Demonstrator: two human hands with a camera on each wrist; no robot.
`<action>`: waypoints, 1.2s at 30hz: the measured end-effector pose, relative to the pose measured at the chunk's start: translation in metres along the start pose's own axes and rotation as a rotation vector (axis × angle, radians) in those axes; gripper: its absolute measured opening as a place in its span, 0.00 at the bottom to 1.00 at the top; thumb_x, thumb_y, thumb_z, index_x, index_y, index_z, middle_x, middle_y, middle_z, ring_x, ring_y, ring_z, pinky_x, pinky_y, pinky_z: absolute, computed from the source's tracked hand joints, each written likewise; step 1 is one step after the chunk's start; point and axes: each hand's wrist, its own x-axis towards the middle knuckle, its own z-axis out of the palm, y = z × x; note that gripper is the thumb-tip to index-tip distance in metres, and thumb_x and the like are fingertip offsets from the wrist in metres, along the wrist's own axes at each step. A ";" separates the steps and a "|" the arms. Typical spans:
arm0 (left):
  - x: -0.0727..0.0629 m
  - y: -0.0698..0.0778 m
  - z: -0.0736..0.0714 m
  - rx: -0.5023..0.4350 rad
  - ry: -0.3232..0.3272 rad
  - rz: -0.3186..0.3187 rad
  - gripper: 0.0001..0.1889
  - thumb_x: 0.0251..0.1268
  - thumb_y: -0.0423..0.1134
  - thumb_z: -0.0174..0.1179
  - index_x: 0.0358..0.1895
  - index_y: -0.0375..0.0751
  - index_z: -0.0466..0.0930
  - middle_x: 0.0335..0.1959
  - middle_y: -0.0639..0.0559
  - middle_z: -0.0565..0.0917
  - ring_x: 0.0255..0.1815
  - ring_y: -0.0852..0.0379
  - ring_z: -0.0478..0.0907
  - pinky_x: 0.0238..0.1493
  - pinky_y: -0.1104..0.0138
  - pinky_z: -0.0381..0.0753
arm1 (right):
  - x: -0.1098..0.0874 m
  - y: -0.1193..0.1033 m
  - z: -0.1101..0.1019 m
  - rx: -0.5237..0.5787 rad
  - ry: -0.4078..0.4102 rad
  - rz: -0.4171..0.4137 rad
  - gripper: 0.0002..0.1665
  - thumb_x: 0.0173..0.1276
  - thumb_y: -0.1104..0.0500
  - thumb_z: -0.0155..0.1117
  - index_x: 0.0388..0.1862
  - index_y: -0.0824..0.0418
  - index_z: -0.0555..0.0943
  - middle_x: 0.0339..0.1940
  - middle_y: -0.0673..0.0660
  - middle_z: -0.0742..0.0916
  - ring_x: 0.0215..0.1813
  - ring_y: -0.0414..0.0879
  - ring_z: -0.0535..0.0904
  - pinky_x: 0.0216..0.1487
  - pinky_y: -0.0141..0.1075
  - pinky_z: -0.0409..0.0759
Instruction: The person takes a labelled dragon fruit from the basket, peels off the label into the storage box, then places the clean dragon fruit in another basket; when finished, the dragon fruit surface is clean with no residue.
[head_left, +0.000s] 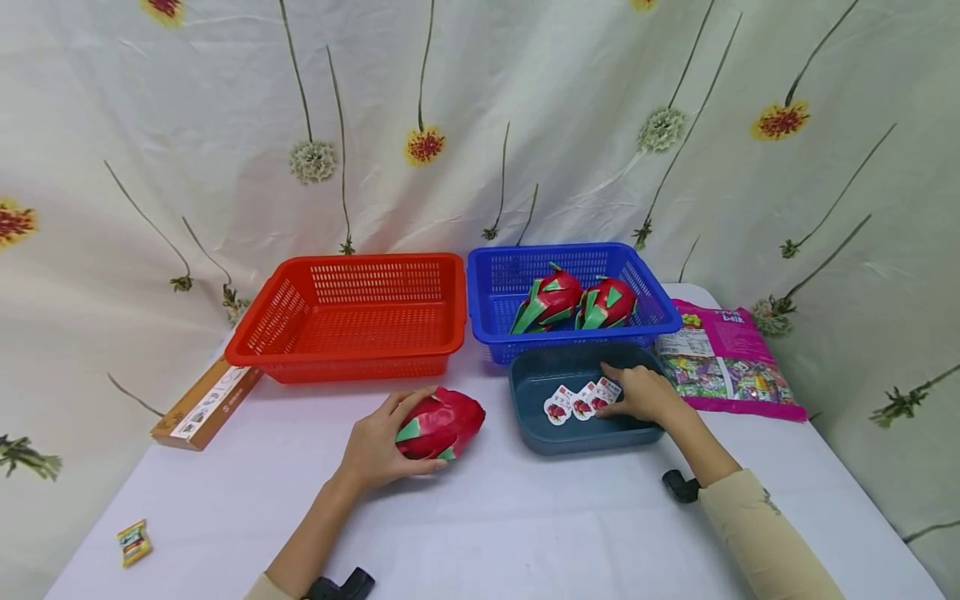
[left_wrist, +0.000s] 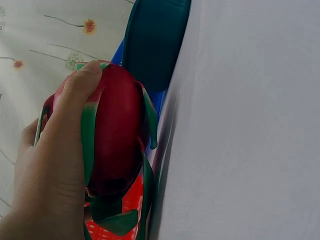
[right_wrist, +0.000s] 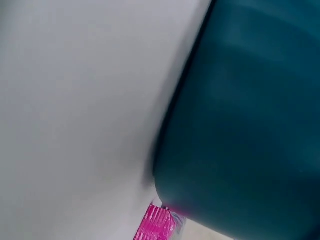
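My left hand (head_left: 386, 446) grips a red dragon fruit (head_left: 450, 421) with green-tipped scales, thumb and fingers on opposite sides, over the white table. In the left wrist view, the thumb lies along the dragon fruit (left_wrist: 117, 135). Inside a dark teal tray (head_left: 536, 429), several small white stickers (head_left: 581, 402) with a red fruit picture lie in a row. My right hand (head_left: 637, 392) reaches over the tray's right side, thumb and forefinger spread apart at the rightmost sticker. Whether it presses that sticker cannot be told. The right wrist view shows the tray's outside (right_wrist: 240, 130), not the hand.
Behind the teal tray stands a blue basket (head_left: 495, 337) with dragon fruits (head_left: 553, 296) in it. A red basket (head_left: 360, 367) is to its left, beside a long brown box (head_left: 206, 408). A pink candy bag (head_left: 738, 358) lies right; a small yellow packet (head_left: 135, 543) lies front left.
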 end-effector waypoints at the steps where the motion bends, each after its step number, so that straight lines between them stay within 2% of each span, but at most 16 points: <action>1: 0.000 0.000 0.000 0.000 0.000 0.000 0.50 0.29 0.68 0.69 0.66 0.62 0.63 0.50 0.54 0.75 0.45 0.53 0.78 0.36 0.58 0.82 | -0.001 0.000 0.000 0.006 0.028 -0.010 0.46 0.49 0.43 0.72 0.62 0.65 0.71 0.12 0.51 0.73 0.18 0.43 0.69 0.24 0.32 0.76; 4: 0.001 0.001 0.001 0.000 -0.001 0.003 0.50 0.30 0.68 0.69 0.66 0.62 0.63 0.50 0.54 0.75 0.45 0.53 0.78 0.36 0.58 0.82 | -0.004 0.002 0.000 0.023 0.111 -0.062 0.36 0.49 0.50 0.74 0.55 0.65 0.78 0.23 0.57 0.83 0.28 0.48 0.80 0.32 0.37 0.81; 7: 0.001 0.001 0.001 0.008 0.002 0.009 0.49 0.30 0.69 0.68 0.66 0.62 0.63 0.50 0.54 0.75 0.44 0.54 0.78 0.35 0.58 0.82 | -0.006 0.003 0.001 0.028 0.147 -0.103 0.27 0.49 0.53 0.74 0.48 0.64 0.82 0.34 0.62 0.86 0.35 0.51 0.82 0.34 0.39 0.81; 8: 0.001 0.001 0.002 0.012 0.005 0.010 0.49 0.30 0.70 0.67 0.66 0.62 0.63 0.50 0.54 0.75 0.44 0.54 0.78 0.35 0.59 0.82 | -0.006 0.003 0.001 0.028 0.140 -0.108 0.26 0.50 0.53 0.74 0.47 0.64 0.83 0.35 0.62 0.86 0.35 0.51 0.82 0.34 0.39 0.81; 9: 0.001 0.001 0.002 0.015 0.008 0.010 0.49 0.30 0.70 0.67 0.65 0.62 0.64 0.49 0.55 0.75 0.43 0.54 0.78 0.35 0.59 0.82 | -0.006 0.003 0.001 0.032 0.118 -0.103 0.26 0.51 0.52 0.73 0.47 0.65 0.83 0.33 0.62 0.86 0.32 0.50 0.81 0.33 0.38 0.81; 13: 0.001 0.000 0.003 0.018 0.017 0.016 0.49 0.30 0.71 0.66 0.65 0.61 0.64 0.49 0.55 0.75 0.42 0.55 0.79 0.33 0.59 0.82 | -0.003 0.003 0.000 0.036 0.008 -0.032 0.30 0.53 0.48 0.70 0.51 0.64 0.81 0.34 0.65 0.85 0.25 0.44 0.72 0.26 0.34 0.75; 15: 0.001 0.000 0.004 0.015 0.018 0.020 0.49 0.31 0.71 0.66 0.65 0.61 0.64 0.49 0.55 0.75 0.42 0.55 0.78 0.34 0.59 0.81 | -0.002 0.002 0.000 0.043 -0.031 -0.003 0.31 0.54 0.47 0.70 0.52 0.64 0.80 0.30 0.65 0.84 0.23 0.44 0.69 0.25 0.34 0.70; 16: 0.002 0.000 0.004 0.012 0.016 0.022 0.49 0.31 0.71 0.66 0.65 0.61 0.64 0.49 0.55 0.75 0.42 0.56 0.78 0.34 0.59 0.82 | -0.003 0.002 -0.001 0.048 -0.038 0.006 0.31 0.54 0.47 0.70 0.53 0.64 0.80 0.28 0.64 0.84 0.23 0.43 0.67 0.24 0.33 0.69; 18: 0.002 0.000 0.005 0.007 0.016 0.022 0.49 0.31 0.71 0.66 0.65 0.61 0.64 0.49 0.56 0.75 0.43 0.56 0.78 0.34 0.59 0.82 | -0.003 0.002 -0.002 0.058 -0.039 0.007 0.32 0.54 0.47 0.70 0.53 0.65 0.79 0.17 0.59 0.80 0.19 0.43 0.63 0.22 0.33 0.65; 21: 0.003 0.000 0.005 0.005 0.014 0.012 0.49 0.30 0.70 0.67 0.65 0.61 0.63 0.49 0.55 0.74 0.43 0.56 0.77 0.33 0.60 0.82 | -0.007 0.001 -0.004 0.056 -0.011 -0.036 0.34 0.54 0.47 0.70 0.55 0.68 0.77 0.09 0.51 0.70 0.16 0.41 0.57 0.19 0.30 0.62; 23: 0.003 0.001 0.004 0.003 0.011 -0.001 0.50 0.30 0.69 0.68 0.65 0.61 0.63 0.49 0.55 0.74 0.44 0.56 0.77 0.33 0.60 0.82 | -0.012 0.000 -0.010 0.086 0.020 -0.068 0.36 0.53 0.48 0.71 0.56 0.69 0.76 0.08 0.48 0.67 0.15 0.40 0.55 0.17 0.30 0.61; 26: 0.005 0.003 0.000 -0.023 0.006 -0.011 0.50 0.30 0.67 0.70 0.66 0.61 0.63 0.51 0.55 0.74 0.45 0.55 0.76 0.33 0.59 0.82 | -0.021 -0.004 -0.028 0.155 0.086 -0.094 0.38 0.54 0.49 0.71 0.59 0.69 0.73 0.10 0.47 0.68 0.15 0.39 0.60 0.16 0.29 0.64; 29: 0.013 0.008 -0.007 -0.086 0.015 -0.005 0.50 0.30 0.63 0.73 0.66 0.60 0.62 0.52 0.55 0.74 0.48 0.55 0.75 0.35 0.60 0.82 | -0.028 -0.005 -0.057 0.207 0.221 -0.080 0.37 0.55 0.49 0.70 0.61 0.64 0.73 0.17 0.50 0.74 0.19 0.43 0.67 0.18 0.32 0.68; 33: 0.043 0.022 -0.021 -0.209 0.048 0.025 0.50 0.31 0.55 0.76 0.67 0.58 0.61 0.55 0.54 0.74 0.53 0.54 0.72 0.38 0.59 0.81 | -0.028 0.006 -0.092 0.191 0.459 -0.020 0.37 0.58 0.47 0.67 0.64 0.60 0.70 0.34 0.60 0.79 0.32 0.51 0.71 0.27 0.42 0.75; 36: 0.075 0.035 -0.028 -0.287 0.081 0.052 0.50 0.33 0.50 0.77 0.67 0.58 0.60 0.57 0.52 0.73 0.56 0.53 0.70 0.40 0.57 0.81 | -0.021 0.021 -0.104 0.202 0.539 0.041 0.40 0.59 0.46 0.65 0.67 0.59 0.66 0.48 0.67 0.75 0.43 0.58 0.70 0.38 0.52 0.77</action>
